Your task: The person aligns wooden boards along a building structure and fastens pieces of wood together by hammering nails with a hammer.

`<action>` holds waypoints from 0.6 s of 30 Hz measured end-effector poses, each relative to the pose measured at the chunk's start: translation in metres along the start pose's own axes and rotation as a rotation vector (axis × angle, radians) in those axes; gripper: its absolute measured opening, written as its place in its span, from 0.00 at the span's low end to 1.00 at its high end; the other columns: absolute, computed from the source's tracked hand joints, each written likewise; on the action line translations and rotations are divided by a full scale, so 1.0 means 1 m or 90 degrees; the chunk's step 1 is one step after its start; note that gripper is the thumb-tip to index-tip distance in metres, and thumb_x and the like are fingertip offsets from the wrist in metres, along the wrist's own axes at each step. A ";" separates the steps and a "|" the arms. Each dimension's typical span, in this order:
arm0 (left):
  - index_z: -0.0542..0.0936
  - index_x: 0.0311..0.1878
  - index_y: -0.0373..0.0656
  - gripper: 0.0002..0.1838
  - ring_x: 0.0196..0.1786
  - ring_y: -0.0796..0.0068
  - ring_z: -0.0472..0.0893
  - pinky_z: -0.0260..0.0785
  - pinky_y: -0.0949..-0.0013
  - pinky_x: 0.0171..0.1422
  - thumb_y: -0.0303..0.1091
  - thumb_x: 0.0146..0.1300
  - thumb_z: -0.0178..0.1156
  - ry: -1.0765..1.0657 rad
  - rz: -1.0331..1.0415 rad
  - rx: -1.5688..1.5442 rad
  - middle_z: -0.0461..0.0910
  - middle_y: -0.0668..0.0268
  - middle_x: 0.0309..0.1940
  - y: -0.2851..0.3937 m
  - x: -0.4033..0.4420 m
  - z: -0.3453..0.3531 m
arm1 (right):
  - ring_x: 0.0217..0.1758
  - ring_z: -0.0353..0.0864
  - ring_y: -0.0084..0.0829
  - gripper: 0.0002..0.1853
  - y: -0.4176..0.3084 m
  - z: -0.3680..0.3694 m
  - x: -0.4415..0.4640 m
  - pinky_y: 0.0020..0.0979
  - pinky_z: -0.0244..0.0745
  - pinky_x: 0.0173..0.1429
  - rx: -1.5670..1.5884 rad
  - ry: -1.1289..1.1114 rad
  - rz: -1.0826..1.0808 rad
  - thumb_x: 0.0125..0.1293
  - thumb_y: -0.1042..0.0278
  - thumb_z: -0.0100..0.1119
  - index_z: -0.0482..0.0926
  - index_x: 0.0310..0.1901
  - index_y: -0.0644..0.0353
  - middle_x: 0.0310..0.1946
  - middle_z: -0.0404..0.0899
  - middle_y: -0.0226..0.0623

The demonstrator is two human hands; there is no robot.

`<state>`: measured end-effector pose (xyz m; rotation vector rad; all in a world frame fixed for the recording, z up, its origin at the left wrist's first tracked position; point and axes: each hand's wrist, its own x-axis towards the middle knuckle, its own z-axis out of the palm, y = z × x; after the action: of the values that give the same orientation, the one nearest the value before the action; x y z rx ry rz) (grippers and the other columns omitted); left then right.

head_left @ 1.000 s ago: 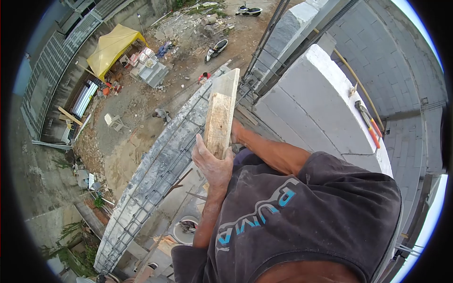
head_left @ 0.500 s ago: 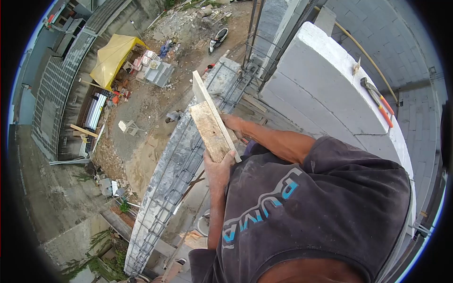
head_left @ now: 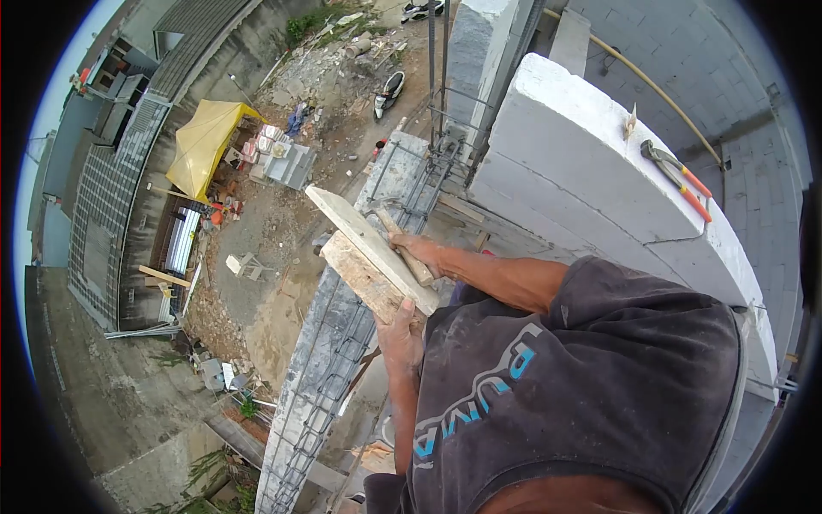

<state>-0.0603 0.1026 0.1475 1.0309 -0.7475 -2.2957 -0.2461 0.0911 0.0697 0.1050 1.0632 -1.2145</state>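
My left hand [head_left: 400,336] grips the lower end of a wooden piece [head_left: 364,276], made of a rough plank set against a paler board [head_left: 372,248]. The piece slants up and to the left. My right hand [head_left: 421,250] is closed round the wooden handle [head_left: 417,269] of a tool that looks like a hammer, lying close against the pale board. Its far end overlaps the board's upper side, and its head is hard to make out. Beneath both hands runs a concrete ledge with a rebar cage [head_left: 330,368].
Pliers with red-orange handles [head_left: 678,182] and a small pointed trowel-like object [head_left: 631,124] lie on the white block wall [head_left: 591,158]. Upright rebar [head_left: 438,77] stands at the ledge's end. Far below are a yellow canopy [head_left: 205,146], a motorbike [head_left: 389,94] and rubble.
The wooden piece has tilted further left, its upper end dropping. My right hand, earlier mostly behind the board, now shows with the tool handle. The view has shifted.
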 end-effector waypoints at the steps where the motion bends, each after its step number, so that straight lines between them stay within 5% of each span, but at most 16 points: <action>1: 0.60 0.75 0.47 0.36 0.61 0.59 0.79 0.78 0.52 0.61 0.27 0.66 0.66 0.011 -0.014 0.020 0.73 0.58 0.64 0.000 -0.002 0.001 | 0.33 0.85 0.33 0.17 0.005 -0.003 0.006 0.40 0.81 0.37 0.001 0.042 -0.016 0.71 0.46 0.59 0.78 0.41 0.52 0.35 0.82 0.39; 4: 0.57 0.76 0.44 0.38 0.62 0.59 0.77 0.78 0.57 0.59 0.34 0.68 0.66 -0.008 0.052 0.074 0.69 0.55 0.67 -0.006 -0.008 0.009 | 0.39 0.84 0.30 0.19 0.008 -0.005 -0.003 0.37 0.80 0.41 -0.013 0.057 -0.008 0.70 0.42 0.60 0.80 0.44 0.51 0.41 0.82 0.36; 6: 0.54 0.76 0.32 0.41 0.61 0.58 0.77 0.80 0.59 0.56 0.36 0.68 0.64 0.002 0.006 0.168 0.68 0.49 0.66 0.003 -0.016 0.020 | 0.41 0.82 0.28 0.18 0.012 -0.013 0.004 0.38 0.79 0.45 -0.009 -0.011 -0.010 0.71 0.41 0.58 0.79 0.43 0.49 0.43 0.80 0.32; 14: 0.56 0.75 0.31 0.40 0.58 0.51 0.79 0.78 0.57 0.54 0.45 0.70 0.60 -0.177 -0.016 0.234 0.70 0.46 0.62 0.009 -0.012 -0.008 | 0.38 0.84 0.29 0.20 0.010 -0.036 -0.003 0.39 0.82 0.43 0.064 -0.156 0.030 0.75 0.44 0.52 0.79 0.47 0.54 0.40 0.82 0.33; 16: 0.56 0.75 0.32 0.40 0.59 0.51 0.78 0.78 0.56 0.56 0.46 0.70 0.60 -0.268 0.435 0.580 0.70 0.45 0.62 0.018 -0.007 0.005 | 0.37 0.82 0.27 0.19 0.008 -0.034 -0.012 0.38 0.81 0.42 0.062 -0.165 0.031 0.76 0.43 0.52 0.78 0.46 0.52 0.39 0.80 0.30; 18: 0.57 0.76 0.32 0.40 0.60 0.51 0.78 0.77 0.54 0.58 0.44 0.69 0.61 -0.269 0.557 0.645 0.70 0.45 0.63 0.025 0.002 0.005 | 0.37 0.81 0.26 0.19 0.010 -0.034 -0.011 0.37 0.81 0.43 0.064 -0.184 0.022 0.76 0.43 0.52 0.78 0.45 0.50 0.39 0.79 0.29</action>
<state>-0.0598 0.0850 0.1662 0.3541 -2.1353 -1.2932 -0.2581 0.1231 0.0544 0.0247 0.7460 -1.2103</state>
